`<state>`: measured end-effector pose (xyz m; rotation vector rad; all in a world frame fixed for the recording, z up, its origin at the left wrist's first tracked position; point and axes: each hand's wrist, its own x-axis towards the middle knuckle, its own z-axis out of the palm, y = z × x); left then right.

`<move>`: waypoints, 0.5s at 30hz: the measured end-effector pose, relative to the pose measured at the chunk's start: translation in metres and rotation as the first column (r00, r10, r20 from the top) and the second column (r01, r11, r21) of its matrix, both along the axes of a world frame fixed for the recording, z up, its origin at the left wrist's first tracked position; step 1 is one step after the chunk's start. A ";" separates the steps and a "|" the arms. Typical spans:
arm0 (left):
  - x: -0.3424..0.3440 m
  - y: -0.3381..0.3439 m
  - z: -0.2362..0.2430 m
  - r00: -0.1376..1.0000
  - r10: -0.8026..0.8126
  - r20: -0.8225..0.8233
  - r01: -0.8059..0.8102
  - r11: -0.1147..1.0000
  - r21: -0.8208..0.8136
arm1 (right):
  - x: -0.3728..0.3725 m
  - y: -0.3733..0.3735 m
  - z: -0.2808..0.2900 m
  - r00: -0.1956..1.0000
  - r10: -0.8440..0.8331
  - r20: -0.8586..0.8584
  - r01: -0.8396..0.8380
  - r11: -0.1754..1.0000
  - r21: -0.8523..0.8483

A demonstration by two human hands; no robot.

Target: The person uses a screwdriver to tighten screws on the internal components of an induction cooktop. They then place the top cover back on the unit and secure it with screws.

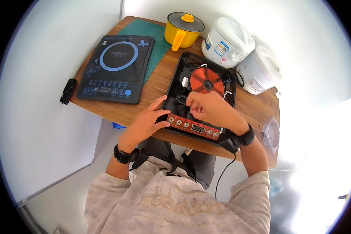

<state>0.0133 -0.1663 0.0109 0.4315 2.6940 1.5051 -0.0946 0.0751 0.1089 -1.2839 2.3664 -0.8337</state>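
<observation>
The opened cooker base [183, 64] lies in the middle of the wooden table [257, 113], close to the near edge. In the head view I see the left hand [147, 121] spread, its fingertips at the left edge of the base, beside the red control board [193, 127]. The right hand [211, 108], apart from it, bends its fingers on the near side of the coil [197, 80]; whether they pinch something, I cannot tell. To the left lies a black cooktop [119, 56].
</observation>
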 end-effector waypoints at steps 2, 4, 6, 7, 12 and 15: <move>0.000 0.001 -0.003 0.999 0.005 -0.032 -0.006 1.000 -0.016 | -0.002 -0.016 -0.008 0.998 0.064 0.005 -0.064 0.998 -0.018; 0.000 0.001 -0.001 0.998 0.007 -0.061 -0.009 0.999 -0.034 | -0.003 -0.028 -0.016 0.996 0.093 0.001 -0.093 0.995 -0.021; 0.000 0.001 0.003 0.998 0.008 -0.060 -0.010 0.999 -0.038 | -0.004 -0.038 -0.024 0.993 0.117 -0.010 -0.117 0.992 -0.035; 0.001 0.000 0.005 0.999 0.010 -0.045 -0.011 0.999 -0.034 | -0.003 -0.041 -0.027 0.994 0.109 -0.019 -0.110 0.993 -0.035; 0.000 0.002 0.011 1.000 0.013 0.001 -0.013 1.000 -0.006 | -0.001 -0.049 -0.034 0.995 0.096 -0.036 -0.096 0.995 0.014; 0.000 0.002 0.009 1.000 0.010 -0.024 -0.010 1.000 -0.002 | -0.002 -0.050 -0.040 0.996 0.090 -0.004 -0.090 0.996 0.020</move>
